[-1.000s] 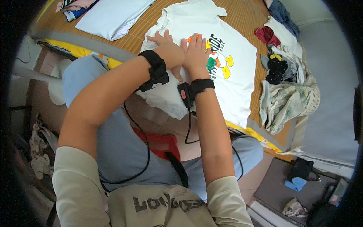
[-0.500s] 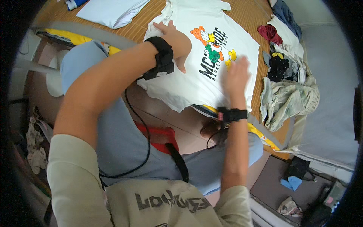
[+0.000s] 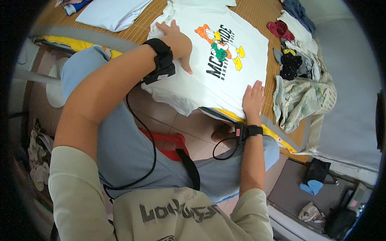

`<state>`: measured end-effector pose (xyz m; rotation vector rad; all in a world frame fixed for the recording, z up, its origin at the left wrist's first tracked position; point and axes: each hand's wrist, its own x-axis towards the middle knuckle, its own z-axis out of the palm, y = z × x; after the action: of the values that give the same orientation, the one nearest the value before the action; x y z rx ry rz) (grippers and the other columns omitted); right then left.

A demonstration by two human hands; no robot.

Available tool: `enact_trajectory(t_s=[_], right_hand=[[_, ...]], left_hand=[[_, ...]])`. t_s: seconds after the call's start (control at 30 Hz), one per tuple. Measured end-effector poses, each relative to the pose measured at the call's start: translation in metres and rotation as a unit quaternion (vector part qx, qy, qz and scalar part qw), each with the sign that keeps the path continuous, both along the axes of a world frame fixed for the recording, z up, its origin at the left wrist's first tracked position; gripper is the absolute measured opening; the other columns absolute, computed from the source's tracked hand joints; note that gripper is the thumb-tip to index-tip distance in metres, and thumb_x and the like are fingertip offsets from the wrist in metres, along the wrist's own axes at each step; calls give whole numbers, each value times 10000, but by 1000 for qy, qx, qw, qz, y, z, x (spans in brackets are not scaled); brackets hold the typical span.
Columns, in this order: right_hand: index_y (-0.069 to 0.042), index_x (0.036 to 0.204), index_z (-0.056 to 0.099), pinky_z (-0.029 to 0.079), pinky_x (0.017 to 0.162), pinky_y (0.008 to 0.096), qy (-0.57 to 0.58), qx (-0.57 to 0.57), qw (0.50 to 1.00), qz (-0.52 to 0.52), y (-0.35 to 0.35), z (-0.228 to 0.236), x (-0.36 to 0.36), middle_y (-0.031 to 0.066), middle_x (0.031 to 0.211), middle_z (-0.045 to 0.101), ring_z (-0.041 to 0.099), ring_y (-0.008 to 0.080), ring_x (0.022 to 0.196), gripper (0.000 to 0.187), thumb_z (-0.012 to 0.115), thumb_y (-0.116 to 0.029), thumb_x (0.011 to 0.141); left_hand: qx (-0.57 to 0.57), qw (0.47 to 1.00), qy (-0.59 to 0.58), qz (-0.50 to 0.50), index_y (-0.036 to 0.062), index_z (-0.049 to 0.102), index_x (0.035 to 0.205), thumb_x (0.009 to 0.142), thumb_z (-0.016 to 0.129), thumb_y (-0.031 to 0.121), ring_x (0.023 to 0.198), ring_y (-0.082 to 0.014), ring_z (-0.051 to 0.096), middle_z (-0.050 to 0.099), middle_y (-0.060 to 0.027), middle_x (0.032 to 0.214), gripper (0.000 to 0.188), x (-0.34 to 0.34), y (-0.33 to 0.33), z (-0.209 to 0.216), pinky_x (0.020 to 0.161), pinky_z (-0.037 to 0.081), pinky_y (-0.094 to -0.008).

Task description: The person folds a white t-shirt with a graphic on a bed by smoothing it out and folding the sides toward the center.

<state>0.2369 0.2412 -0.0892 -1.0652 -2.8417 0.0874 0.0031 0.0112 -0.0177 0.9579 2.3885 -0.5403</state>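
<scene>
A white T-shirt (image 3: 195, 86) with a cartoon duck print lies spread out in front of me, its lower hem hanging slightly over the near edge of a bamboo mat (image 3: 263, 12). Flat on the shirt's left side rests my left hand (image 3: 177, 43), its fingers stretched and thumb apart. My right hand (image 3: 253, 100) lies on the lower right corner of the shirt, fingers extended toward the far side. Neither hand grips the fabric. Each wrist wears a black strap with a small device and a cable.
A folded white garment (image 3: 114, 13) sits at the far left. To the right, a pale basket (image 3: 330, 96) holds piled clothes, with a dark red cloth (image 3: 280, 30) beyond them. Below the mat's edge, a red plastic object (image 3: 175, 140) shows between my knees.
My right hand has moved down from beside the duck print to the shirt's lower right corner and settled there. My left hand stays on the shirt. The whole view has shifted slightly.
</scene>
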Motion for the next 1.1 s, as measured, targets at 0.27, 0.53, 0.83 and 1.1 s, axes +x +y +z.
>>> enact_trajectory(t_s=[0.27,0.53,0.83,1.1], right_hand=[[77,1274,418,267,1023,527,255,-111,940,199,-101,24,-132,255,1355,387,336,409,1273,528,455,-300,907],[-30,1360,361,170,1075,543,60,-78,987,130,-69,16,-250,190,1410,352,240,333,1351,601,378,-433,915],[-106,1436,239,109,1089,549,-54,45,997,-13,65,7,-119,118,1498,201,188,313,1377,600,259,-447,942],[-20,1363,361,152,1063,576,183,-71,975,100,-70,-2,-252,189,1437,304,236,357,1347,589,335,-421,932]], left_hand=[[11,999,-20,27,-110,391,1295,396,715,763,1258,-611,115,88,-409,1395,1295,-5,-6,-1,937,162,-731],[70,996,-21,52,-83,73,1412,450,675,777,1331,-513,-50,-37,-278,1477,1423,-3,-12,-11,969,93,-721],[138,987,-77,33,-45,22,1428,424,647,805,1361,-432,-117,-63,-233,1496,1457,-9,-32,-20,1013,-66,-655],[130,989,-57,29,-41,29,1430,391,675,792,1364,-435,-93,-48,-234,1496,1480,-8,-20,-15,1012,-26,-670]])
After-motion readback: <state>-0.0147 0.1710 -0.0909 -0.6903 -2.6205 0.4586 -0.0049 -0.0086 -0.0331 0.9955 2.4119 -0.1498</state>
